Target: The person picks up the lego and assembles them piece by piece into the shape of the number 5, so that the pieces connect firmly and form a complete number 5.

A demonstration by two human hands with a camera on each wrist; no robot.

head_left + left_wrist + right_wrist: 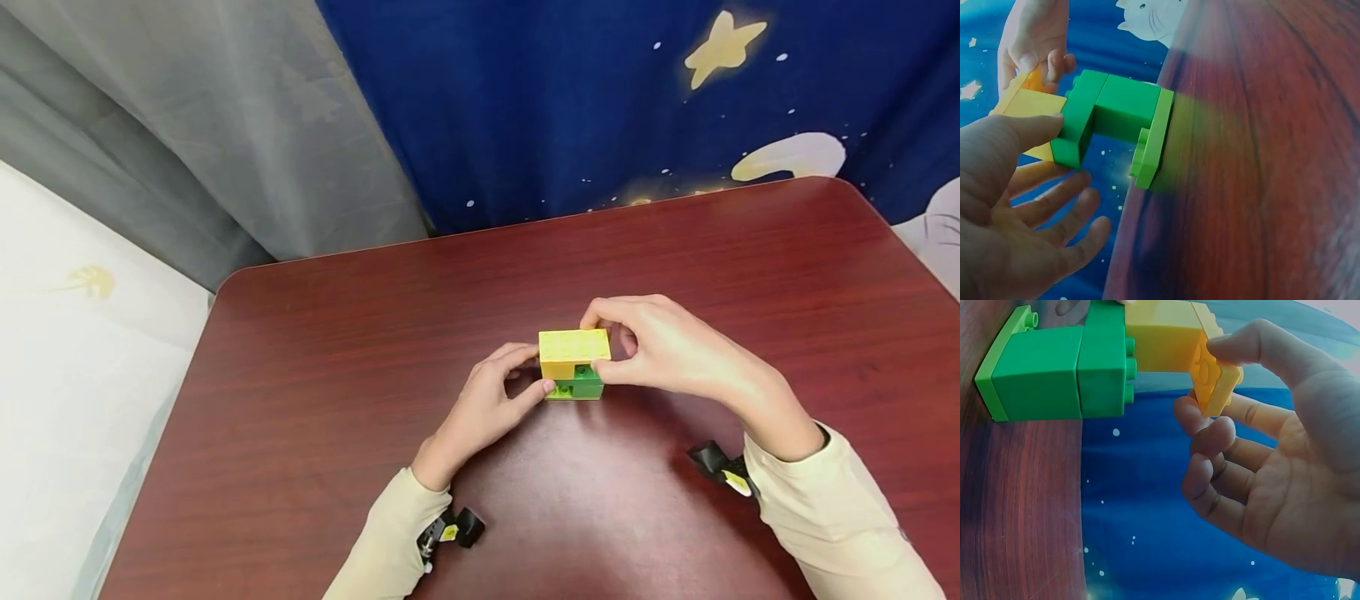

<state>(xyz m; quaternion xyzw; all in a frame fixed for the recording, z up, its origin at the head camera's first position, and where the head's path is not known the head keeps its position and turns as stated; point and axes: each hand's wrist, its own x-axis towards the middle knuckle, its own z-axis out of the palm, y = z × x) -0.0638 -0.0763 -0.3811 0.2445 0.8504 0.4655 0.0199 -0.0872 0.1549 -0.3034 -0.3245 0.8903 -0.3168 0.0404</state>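
A small stack of toy building bricks stands on the table, with a light green base plate (1159,139) at the bottom. Two green bricks, the lower one (1038,375) and the upper one (1102,384), rise from it. Above them sit a yellow brick (1163,337) and a thin yellow plate (573,344) on top, overhanging to the right. My left hand (487,404) pinches the stack's left side between thumb and index finger, around the yellow and upper green bricks, its other fingers spread. My right hand (667,350) pinches the overhanging end of the yellow plate.
The dark red wooden table (360,350) has rounded far corners. Behind it hang a grey curtain (247,108) and a blue curtain (525,108) with star patterns. A white sheet (82,375) lies along the left side.
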